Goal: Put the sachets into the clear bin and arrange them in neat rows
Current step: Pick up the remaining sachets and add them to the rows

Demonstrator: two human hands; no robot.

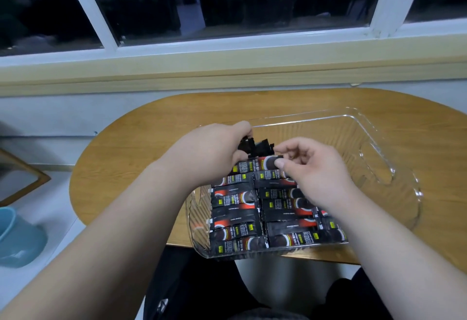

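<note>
Black sachets [260, 147]: left hand [214, 147] grips, right hand [313, 165] pinches.

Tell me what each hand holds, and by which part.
Left hand grips a bunch of sachets by one end. Right hand pinches a single sachet at its right end.

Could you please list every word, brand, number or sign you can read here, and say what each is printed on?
No text here can be quoted with confidence.
On the sachets in the clear bin: large white lettering along each pack, too blurred to read.
On the same sachets: small yellow-green label, too small to read.
On the same sachets: fine white print, too small to read.
</note>
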